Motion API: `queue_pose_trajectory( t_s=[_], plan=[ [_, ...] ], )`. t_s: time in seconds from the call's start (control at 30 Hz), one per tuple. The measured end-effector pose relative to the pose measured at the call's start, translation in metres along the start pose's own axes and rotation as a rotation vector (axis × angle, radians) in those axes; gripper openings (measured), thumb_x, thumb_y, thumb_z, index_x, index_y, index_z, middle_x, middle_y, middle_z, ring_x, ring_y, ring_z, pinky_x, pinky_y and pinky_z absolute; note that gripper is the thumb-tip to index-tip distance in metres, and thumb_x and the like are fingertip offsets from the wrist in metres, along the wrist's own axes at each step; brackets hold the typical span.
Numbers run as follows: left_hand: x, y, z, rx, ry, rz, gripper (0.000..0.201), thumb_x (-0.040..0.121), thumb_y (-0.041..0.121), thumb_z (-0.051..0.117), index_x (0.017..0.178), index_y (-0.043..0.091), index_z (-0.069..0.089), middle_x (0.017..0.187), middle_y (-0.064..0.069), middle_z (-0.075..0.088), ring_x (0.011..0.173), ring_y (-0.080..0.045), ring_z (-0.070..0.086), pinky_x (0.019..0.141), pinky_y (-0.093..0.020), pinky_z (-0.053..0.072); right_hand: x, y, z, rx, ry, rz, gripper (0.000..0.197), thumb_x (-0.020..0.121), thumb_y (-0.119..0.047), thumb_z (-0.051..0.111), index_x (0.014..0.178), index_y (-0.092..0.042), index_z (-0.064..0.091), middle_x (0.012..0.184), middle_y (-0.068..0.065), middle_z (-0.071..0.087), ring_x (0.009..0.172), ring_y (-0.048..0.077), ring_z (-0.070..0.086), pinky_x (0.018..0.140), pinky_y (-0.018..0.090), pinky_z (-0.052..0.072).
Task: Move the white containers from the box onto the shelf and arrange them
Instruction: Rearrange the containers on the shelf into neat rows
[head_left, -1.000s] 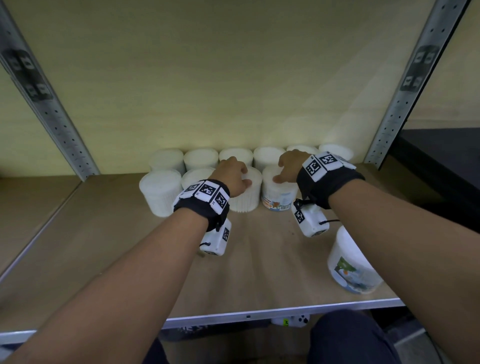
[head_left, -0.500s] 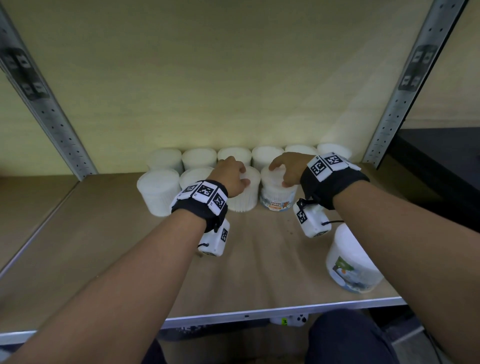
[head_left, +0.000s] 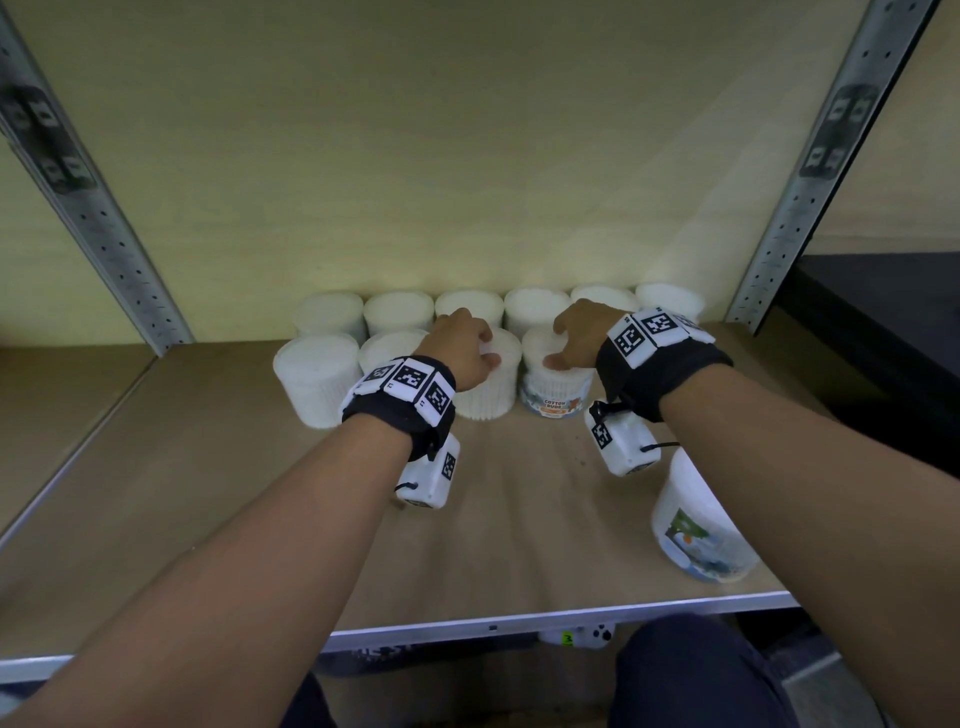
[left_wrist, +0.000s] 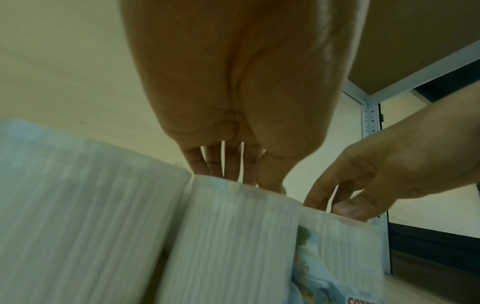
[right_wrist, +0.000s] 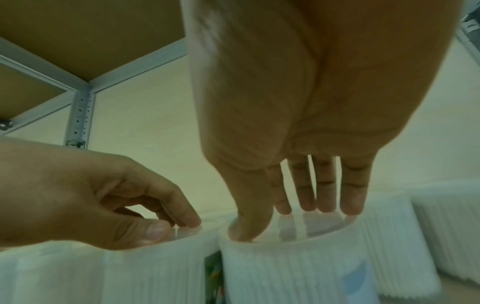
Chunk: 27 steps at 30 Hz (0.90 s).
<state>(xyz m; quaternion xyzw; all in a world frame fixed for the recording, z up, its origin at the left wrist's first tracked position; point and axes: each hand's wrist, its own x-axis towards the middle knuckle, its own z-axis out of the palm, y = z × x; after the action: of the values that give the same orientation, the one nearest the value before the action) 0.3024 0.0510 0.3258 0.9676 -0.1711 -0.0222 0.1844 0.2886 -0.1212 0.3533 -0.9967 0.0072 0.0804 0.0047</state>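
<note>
White ribbed containers stand in two rows at the back of the wooden shelf (head_left: 249, 499). My left hand (head_left: 467, 348) grips the top of a plain front-row container (head_left: 491, 397), thumb on its near rim; the left wrist view shows the fingers (left_wrist: 231, 170) coming down on that lid (left_wrist: 233, 236). My right hand (head_left: 566, 345) holds the neighbouring container (head_left: 556, 389), which bears a "Cotton Buds" label. In the right wrist view its thumb sits on the near rim and its fingers (right_wrist: 324, 197) reach across the lid (right_wrist: 285, 267). Another labelled container (head_left: 696, 525) stands alone near the shelf's front right corner.
Perforated metal uprights (head_left: 93, 218) (head_left: 810, 182) frame the bay, with a pale back wall behind. The back row (head_left: 400, 309) holds several containers against the wall. Bare board stretches left and in front of the rows. The box is not in view.
The label on the container under my right hand has turned a little toward the front. Both hands stay on the same two lids, barely shifted.
</note>
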Motion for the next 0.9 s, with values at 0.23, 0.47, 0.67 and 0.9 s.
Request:
queue_pose_trajectory(
  t_s=[0.23, 0.47, 0.67, 0.9],
  plan=[
    [0.001, -0.001, 0.0, 0.001, -0.007, -0.002, 0.045, 0.092, 0.032, 0.057, 0.131, 0.01, 0.052, 0.134, -0.011, 0.045, 0.127, -0.028, 0.041, 0.106, -0.037, 0.036, 0.0, 0.007, -0.005, 0.057, -0.075, -0.047, 0.067, 0.087, -0.025, 0.066, 0.146, -0.013, 0.038, 0.147, 0.007, 0.044, 0.131, 0.024, 0.047, 0.106, 0.031, 0.038],
    [0.001, 0.0, -0.001, 0.011, -0.022, -0.008, 0.044, 0.092, 0.031, 0.057, 0.131, 0.011, 0.052, 0.134, -0.01, 0.045, 0.127, -0.028, 0.041, 0.106, -0.036, 0.037, 0.004, 0.009, -0.003, 0.046, -0.059, -0.065, 0.065, 0.086, -0.025, 0.067, 0.145, -0.016, 0.04, 0.146, 0.005, 0.045, 0.131, 0.023, 0.047, 0.107, 0.032, 0.038],
    [0.001, 0.002, -0.007, -0.032, -0.059, 0.008, 0.044, 0.092, 0.021, 0.059, 0.134, 0.01, 0.051, 0.139, -0.008, 0.045, 0.13, -0.025, 0.043, 0.107, -0.032, 0.035, 0.006, 0.009, -0.001, 0.05, -0.028, -0.078, 0.063, 0.086, -0.023, 0.067, 0.143, -0.013, 0.043, 0.145, 0.006, 0.047, 0.13, 0.024, 0.048, 0.105, 0.03, 0.038],
    [0.005, 0.004, -0.02, 0.032, -0.206, 0.033, 0.055, 0.087, -0.007, 0.044, 0.133, 0.022, 0.049, 0.146, -0.004, 0.039, 0.128, -0.024, 0.045, 0.096, -0.028, 0.042, 0.009, 0.008, -0.001, 0.018, -0.018, -0.096, 0.062, 0.084, -0.023, 0.068, 0.141, -0.012, 0.046, 0.141, 0.008, 0.051, 0.126, 0.025, 0.052, 0.1, 0.029, 0.042]
  ],
)
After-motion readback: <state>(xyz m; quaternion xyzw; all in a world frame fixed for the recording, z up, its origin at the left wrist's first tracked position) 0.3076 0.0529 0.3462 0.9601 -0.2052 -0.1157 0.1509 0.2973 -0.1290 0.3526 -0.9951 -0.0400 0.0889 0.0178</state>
